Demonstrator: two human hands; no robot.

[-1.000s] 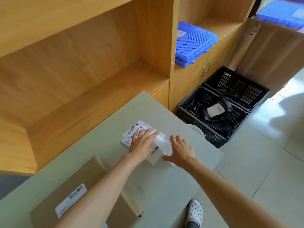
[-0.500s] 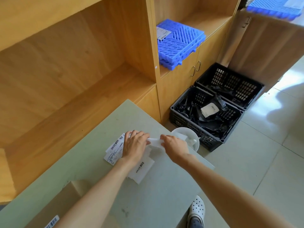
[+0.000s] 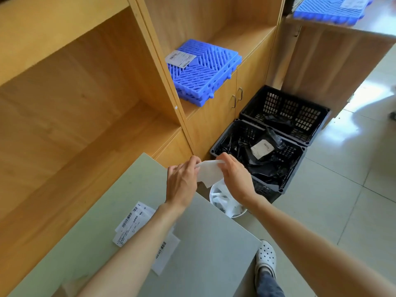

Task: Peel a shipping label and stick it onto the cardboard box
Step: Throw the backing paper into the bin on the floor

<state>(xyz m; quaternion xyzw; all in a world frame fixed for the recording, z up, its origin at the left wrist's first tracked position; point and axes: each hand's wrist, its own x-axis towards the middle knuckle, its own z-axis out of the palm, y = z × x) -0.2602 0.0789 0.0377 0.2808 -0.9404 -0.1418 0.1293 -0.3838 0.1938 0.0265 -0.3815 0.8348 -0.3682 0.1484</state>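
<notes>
While both hands' fingers [image 3: 194, 166] pinch the label [image 3: 209, 173] at frame centre, I fear it curling onto itself or dropping into the white bin [image 3: 227, 203].

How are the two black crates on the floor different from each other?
The near crate is heaped with crumpled black bags and a white-labelled packet; the far crate holds only a little black plastic. The near crate stands beside the white bin; the far crate stands behind it, further along the cabinet. Both are black, perforated and touch each other.
</notes>
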